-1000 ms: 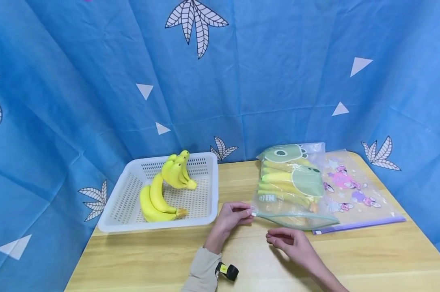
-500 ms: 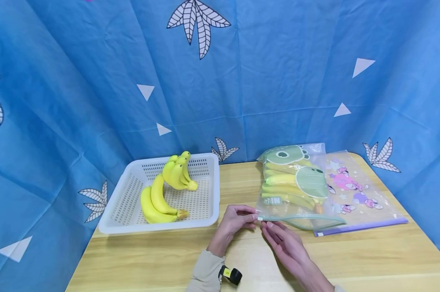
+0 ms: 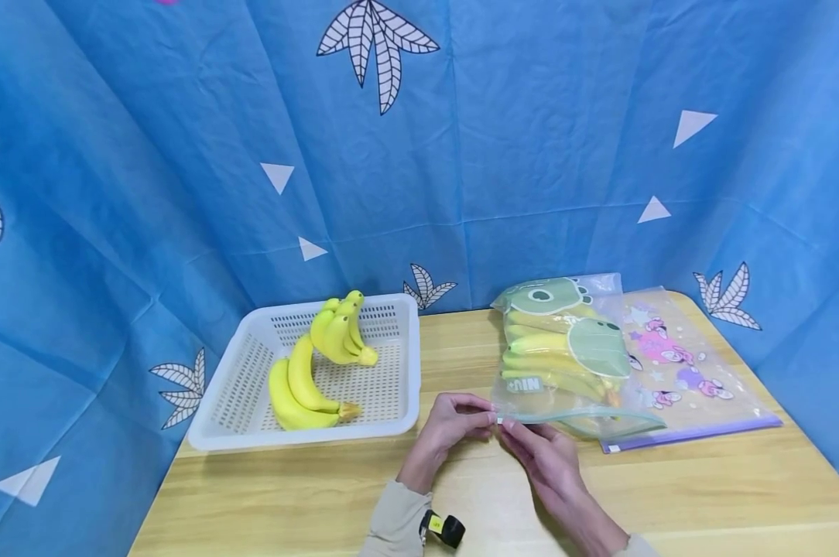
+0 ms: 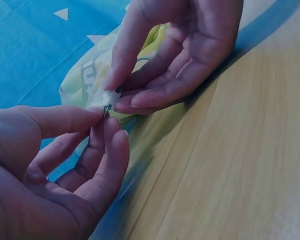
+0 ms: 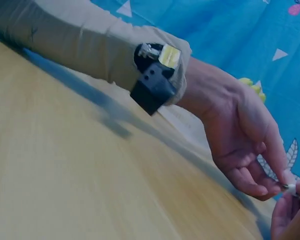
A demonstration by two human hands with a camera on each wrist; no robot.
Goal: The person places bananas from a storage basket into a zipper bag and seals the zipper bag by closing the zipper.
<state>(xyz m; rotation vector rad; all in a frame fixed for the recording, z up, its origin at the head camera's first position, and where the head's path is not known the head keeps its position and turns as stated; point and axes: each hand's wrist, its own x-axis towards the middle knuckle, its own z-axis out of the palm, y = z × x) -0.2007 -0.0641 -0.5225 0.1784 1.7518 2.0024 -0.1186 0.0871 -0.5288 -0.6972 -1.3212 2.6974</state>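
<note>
A clear zip bag (image 3: 524, 404) with green animal prints lies on the table, holding several bananas (image 3: 541, 342). Its green zip edge faces the person and bows open toward the right. At the left end of that edge, my left hand (image 3: 450, 424) pinches the corner between thumb and forefinger. Right beside it, my right hand (image 3: 548, 462) pinches the white zip slider (image 4: 108, 98) between thumb and fingers. In the left wrist view the two hands' fingertips nearly meet at the slider. The right wrist view shows the left hand and part of the right at its edge.
A white perforated basket (image 3: 203, 433) on the left holds two bunches of bananas (image 3: 301, 387). A second clear bag (image 3: 698, 402) with pink prints and a purple zip lies partly under the first. Blue curtain (image 3: 531, 155) hangs behind the wooden table (image 3: 287, 503).
My right hand has moved left and up to the bag's corner and now pinches the slider. The bag has shifted slightly right and its zip edge lies flatter. My left hand keeps its pinch.
</note>
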